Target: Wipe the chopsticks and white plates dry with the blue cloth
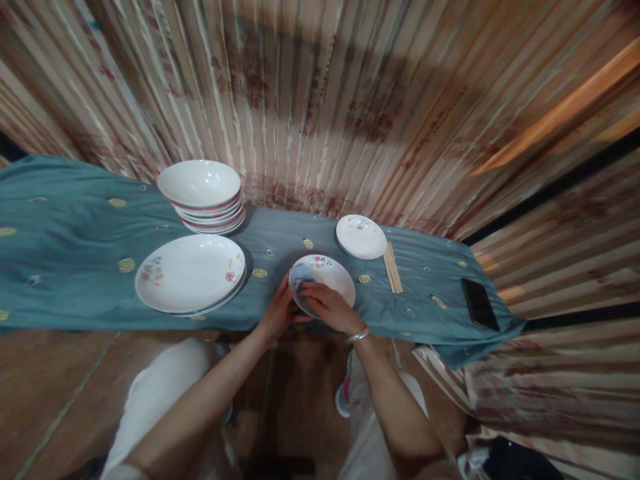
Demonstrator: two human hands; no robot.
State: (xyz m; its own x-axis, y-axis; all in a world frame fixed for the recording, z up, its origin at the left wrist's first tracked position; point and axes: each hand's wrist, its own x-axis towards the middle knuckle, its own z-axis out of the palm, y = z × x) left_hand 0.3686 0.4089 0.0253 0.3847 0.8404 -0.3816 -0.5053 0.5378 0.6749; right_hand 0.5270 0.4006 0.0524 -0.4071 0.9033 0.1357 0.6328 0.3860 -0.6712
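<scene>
A white plate with a floral print [336, 279] is in front of me near the table's front edge. My left hand [281, 311] grips its left rim, fingers curled at the edge and partly under it. My right hand [327, 305], with a silver bangle at the wrist, presses a light blue cloth [301, 274] onto the left part of the plate's upper face. The fingers of the right hand partly cover the cloth.
A stack of bowls [200, 185] stands at the back left, with large oval plates [193, 277] before it. Small plates [361, 239] and chopsticks [393, 268] lie to the right. A dark phone [479, 304] rests near the right end of the patterned tablecloth [75, 253]. Curtains [300, 100] hang behind.
</scene>
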